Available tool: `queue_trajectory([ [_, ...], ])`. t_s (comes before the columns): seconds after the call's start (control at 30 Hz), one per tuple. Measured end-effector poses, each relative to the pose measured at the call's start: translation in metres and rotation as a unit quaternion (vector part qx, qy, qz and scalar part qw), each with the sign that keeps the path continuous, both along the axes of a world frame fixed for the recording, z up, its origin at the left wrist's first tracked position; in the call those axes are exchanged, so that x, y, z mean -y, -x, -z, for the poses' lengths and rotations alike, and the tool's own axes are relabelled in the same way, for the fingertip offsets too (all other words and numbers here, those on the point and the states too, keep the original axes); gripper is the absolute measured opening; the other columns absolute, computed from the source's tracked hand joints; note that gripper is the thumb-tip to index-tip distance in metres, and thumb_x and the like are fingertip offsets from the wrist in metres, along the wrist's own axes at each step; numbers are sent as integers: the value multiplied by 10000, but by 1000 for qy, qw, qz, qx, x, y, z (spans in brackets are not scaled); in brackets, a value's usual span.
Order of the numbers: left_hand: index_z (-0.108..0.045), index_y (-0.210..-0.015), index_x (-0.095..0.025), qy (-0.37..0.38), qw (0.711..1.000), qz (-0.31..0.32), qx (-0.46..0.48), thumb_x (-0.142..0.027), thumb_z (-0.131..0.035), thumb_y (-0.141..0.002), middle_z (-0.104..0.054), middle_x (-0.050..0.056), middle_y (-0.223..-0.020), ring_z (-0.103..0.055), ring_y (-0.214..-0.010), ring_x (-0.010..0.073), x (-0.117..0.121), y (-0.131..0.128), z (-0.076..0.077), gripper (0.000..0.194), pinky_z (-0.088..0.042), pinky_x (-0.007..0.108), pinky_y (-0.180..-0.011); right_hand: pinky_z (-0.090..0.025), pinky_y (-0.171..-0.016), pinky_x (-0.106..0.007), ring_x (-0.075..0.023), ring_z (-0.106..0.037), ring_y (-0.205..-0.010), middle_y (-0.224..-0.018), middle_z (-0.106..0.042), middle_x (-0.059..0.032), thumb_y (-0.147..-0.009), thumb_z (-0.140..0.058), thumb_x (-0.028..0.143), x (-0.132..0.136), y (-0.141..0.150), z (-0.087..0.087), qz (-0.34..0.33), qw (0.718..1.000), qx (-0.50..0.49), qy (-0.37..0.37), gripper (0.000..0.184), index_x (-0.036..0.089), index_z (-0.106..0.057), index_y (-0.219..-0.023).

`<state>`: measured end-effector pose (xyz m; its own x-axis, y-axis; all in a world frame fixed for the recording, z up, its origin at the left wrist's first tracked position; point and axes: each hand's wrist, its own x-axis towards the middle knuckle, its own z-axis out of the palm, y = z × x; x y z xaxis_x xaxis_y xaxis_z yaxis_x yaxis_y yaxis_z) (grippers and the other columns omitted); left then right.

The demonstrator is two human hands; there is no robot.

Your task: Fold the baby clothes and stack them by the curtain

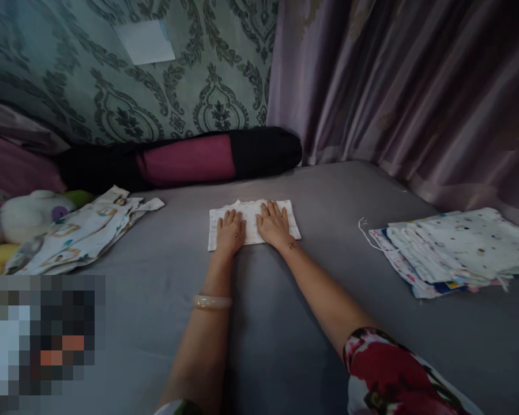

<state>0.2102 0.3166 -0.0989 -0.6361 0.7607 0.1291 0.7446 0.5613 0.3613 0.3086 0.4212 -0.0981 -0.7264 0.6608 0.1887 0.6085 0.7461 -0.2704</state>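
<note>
A small white cloth (251,231), folded into a rectangle with a faint print, lies flat on the grey bed sheet (164,300). My left hand (231,231) rests palm down on its left part, fingers stretched out. On the right part, my right hand (274,225) also lies flat with the fingers spread. Both hands hide some of the cloth, and a strip of it shows between them. Its far edge looks slightly uneven.
At the right lies a stack of folded printed cloths (454,248) with a white cord. Loose printed cloths (86,230) and a white plush toy (30,214) are at the left. A long black and maroon bag (185,160) lies along the wall, beside a purple curtain (328,75).
</note>
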Motion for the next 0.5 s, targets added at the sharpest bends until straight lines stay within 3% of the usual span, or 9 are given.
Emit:
queue_trajectory([
  [0.3,-496,-1340,-155,0,1000,4,-17,-287,-369,-959,-434,137,-1487,-321,-1420,260,3,1,-5,423,-241,472,-1165,-143,-1148,-502,-286,-241,-1432,-1546,-317,-163,-993,-282,363,-4,-1,-2,3,1000,10,6,557,87,-374,-1468],
  [0.5,-480,-1356,-147,12,999,-36,-35,-305,-330,-968,-411,132,-1503,-306,-1427,266,5,2,-8,445,-209,495,-1179,-116,-1157,-495,-310,-232,-1432,-1528,-337,-194,-991,-274,348,-14,-6,0,48,999,2,-12,574,19,-380,-1449],
])
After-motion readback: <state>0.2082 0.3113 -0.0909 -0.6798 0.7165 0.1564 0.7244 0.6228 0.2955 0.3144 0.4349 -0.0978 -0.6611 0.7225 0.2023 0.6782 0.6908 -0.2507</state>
